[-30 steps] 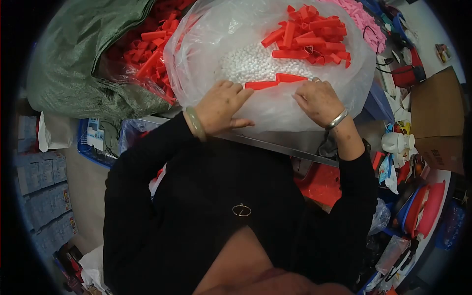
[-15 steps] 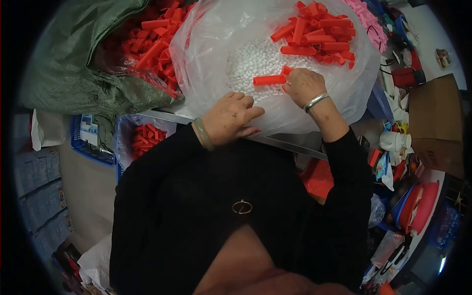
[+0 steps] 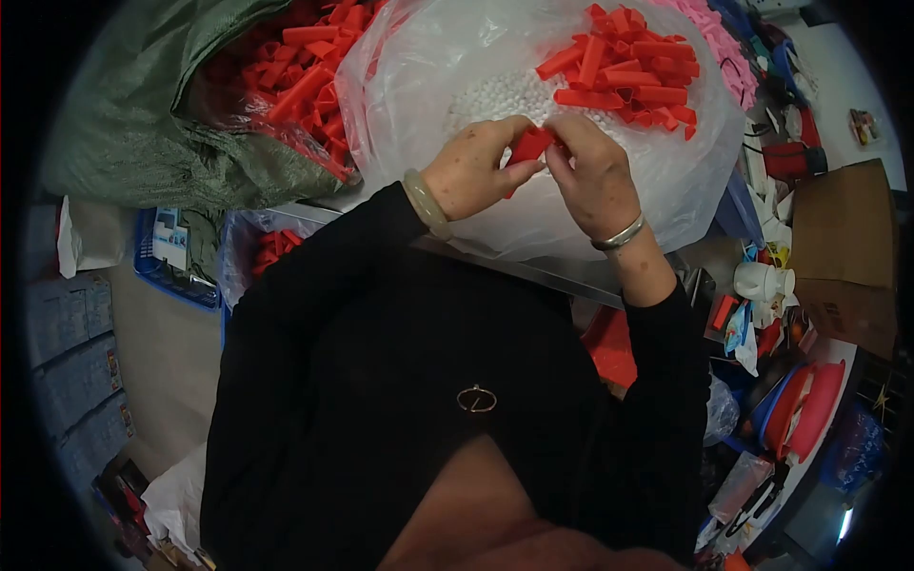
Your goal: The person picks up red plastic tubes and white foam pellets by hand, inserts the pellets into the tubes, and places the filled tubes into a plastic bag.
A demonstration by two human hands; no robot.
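Note:
A red plastic tube piece [image 3: 529, 147] is held between my two hands above the clear plastic bag [image 3: 409, 86]. My left hand [image 3: 479, 171] pinches it from the left, thumb below and fingers above. From the right, my right hand [image 3: 592, 173] has its fingertips closed on the other end; whether a small bead sits in them is hidden. Small white beads [image 3: 503, 95] lie in the bag just beyond my hands. A heap of red tube pieces [image 3: 633, 71] rests on the bag at the upper right.
A green woven sack [image 3: 124, 124] at the upper left holds more red pieces [image 3: 305, 81]. Below it stands a bag-lined blue bin [image 3: 228, 257] with red pieces. On the right are a cardboard box [image 3: 843, 247], a white mug [image 3: 762, 281] and stacked basins [image 3: 809, 409].
My left hand has moved up and right and taken hold of the red tube piece. My right hand has stayed near the same spot, now turned toward the left hand.

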